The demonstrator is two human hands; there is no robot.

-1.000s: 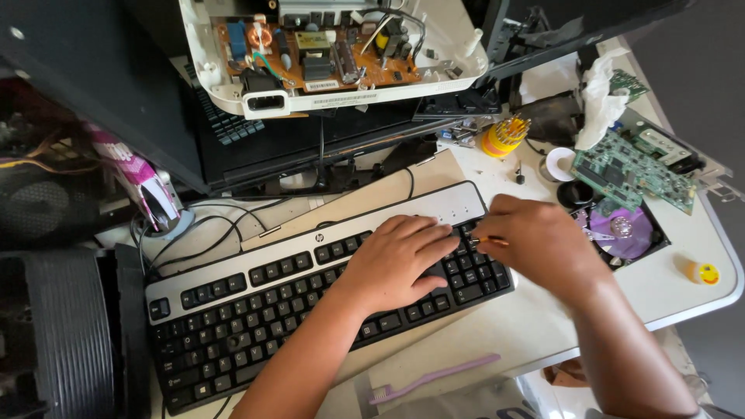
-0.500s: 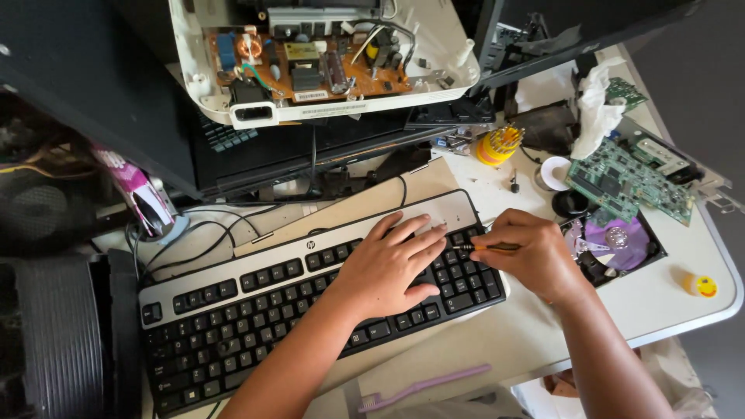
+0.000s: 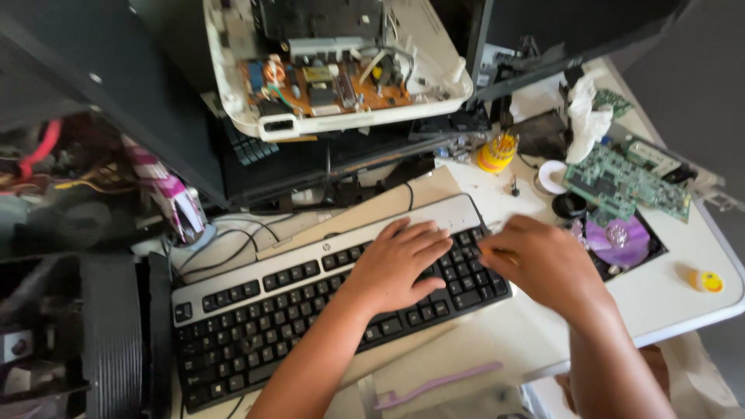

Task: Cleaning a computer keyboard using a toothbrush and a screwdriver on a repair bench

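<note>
- Black and silver plastic computer keyboard (image 3: pixel 310 310): lies slanted across the white plastic table (image 3: pixel 660 306), its right end higher in the picture than its left.
- Left hand (image 3: pixel 396 268): rests palm down on the right-hand block of keys, fingers spread flat and pointing toward the keyboard's upper right corner. It presses on the keys and closes on nothing.
- Right hand (image 3: pixel 543 264): sits at the right end of the keyboard, fingers curled together with the tips over the outermost keys. Whether anything is pinched between them cannot be told; the fingertips are blurred.
- The two hands lie just beside each other, fingertips nearly meeting.
- Green printed circuit board (image 3: pixel 625 182): lies on the table to the right of the hands, above a purple shiny disc (image 3: pixel 621 237) seated in a black tray.
- Yellow and orange round holder of screwdriver bits (image 3: pixel 497 151): stands beyond the keyboard's right end.
- White plastic casing holding an exposed brown circuit board (image 3: pixel 334 85): rests at the top, well apart from the hands.
- Small yellow round cap (image 3: pixel 708 281): lies near the table's right edge.
</note>
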